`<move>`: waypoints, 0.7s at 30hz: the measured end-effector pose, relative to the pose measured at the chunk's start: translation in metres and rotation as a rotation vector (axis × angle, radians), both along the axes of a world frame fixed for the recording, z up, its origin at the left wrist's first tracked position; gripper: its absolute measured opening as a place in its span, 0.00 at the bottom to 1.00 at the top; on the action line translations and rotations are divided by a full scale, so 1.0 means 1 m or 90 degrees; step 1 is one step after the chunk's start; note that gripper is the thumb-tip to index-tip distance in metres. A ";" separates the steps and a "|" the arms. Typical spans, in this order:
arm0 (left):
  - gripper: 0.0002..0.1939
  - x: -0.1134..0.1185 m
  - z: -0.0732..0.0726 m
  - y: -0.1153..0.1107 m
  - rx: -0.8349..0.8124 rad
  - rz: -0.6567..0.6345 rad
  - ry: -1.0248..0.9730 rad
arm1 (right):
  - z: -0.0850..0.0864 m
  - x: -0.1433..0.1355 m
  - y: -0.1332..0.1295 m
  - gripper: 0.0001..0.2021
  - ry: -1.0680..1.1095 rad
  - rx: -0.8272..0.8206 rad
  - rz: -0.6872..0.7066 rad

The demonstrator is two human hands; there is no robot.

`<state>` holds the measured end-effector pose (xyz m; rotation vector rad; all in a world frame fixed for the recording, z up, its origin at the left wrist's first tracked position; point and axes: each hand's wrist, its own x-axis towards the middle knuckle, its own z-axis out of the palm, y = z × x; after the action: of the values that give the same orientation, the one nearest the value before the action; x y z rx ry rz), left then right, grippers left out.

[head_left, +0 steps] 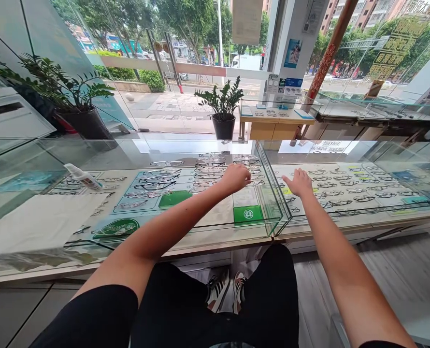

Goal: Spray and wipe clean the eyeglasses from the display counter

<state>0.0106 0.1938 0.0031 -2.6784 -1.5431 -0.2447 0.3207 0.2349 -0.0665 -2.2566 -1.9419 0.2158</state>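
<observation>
My left hand (236, 178) is over the left glass display case (200, 232), its fingers curled in. Whatever it holds, if anything, is hidden. Under and around it, rows of eyeglasses (156, 185) show through the glass. To the right, past the seam between the two cases, my right hand (299, 183) is spread over the right glass case (381, 212), thumb apart from the fingers and nothing in it. More eyeglasses (340, 192) lie inside that case. A green card with a white logo (249, 214) shows below my left hand.
A white bottle (82, 177) lies tilted on the counter at the left, beside a white cloth or sheet (37, 222). Potted plants (224, 126) stand behind the cases, before large windows. A wooden display table (276, 118) stands farther back. My legs are close to the counter's front edge.
</observation>
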 end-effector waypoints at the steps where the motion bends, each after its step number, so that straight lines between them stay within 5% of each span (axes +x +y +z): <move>1: 0.11 0.001 -0.001 0.000 0.001 -0.002 0.000 | 0.001 0.000 -0.001 0.50 0.000 -0.001 0.000; 7: 0.16 -0.006 0.007 -0.015 0.044 -0.022 -0.034 | 0.004 -0.001 -0.005 0.49 -0.004 0.009 -0.001; 12: 0.13 -0.063 0.035 -0.040 0.116 0.009 -0.179 | -0.001 0.001 -0.004 0.49 -0.010 0.016 0.000; 15: 0.11 -0.089 0.039 -0.045 0.114 0.009 -0.196 | -0.004 0.004 -0.002 0.49 -0.014 0.024 0.000; 18: 0.11 -0.080 0.033 -0.037 0.090 -0.040 -0.146 | -0.006 0.006 0.000 0.49 -0.017 0.027 0.001; 21: 0.09 -0.044 0.026 -0.021 0.034 -0.059 -0.086 | -0.005 0.008 0.001 0.49 -0.021 0.034 0.005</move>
<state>-0.0334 0.1732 0.0291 -2.7467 -1.4236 -0.4737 0.3283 0.2355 -0.0718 -2.2326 -1.9484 0.1269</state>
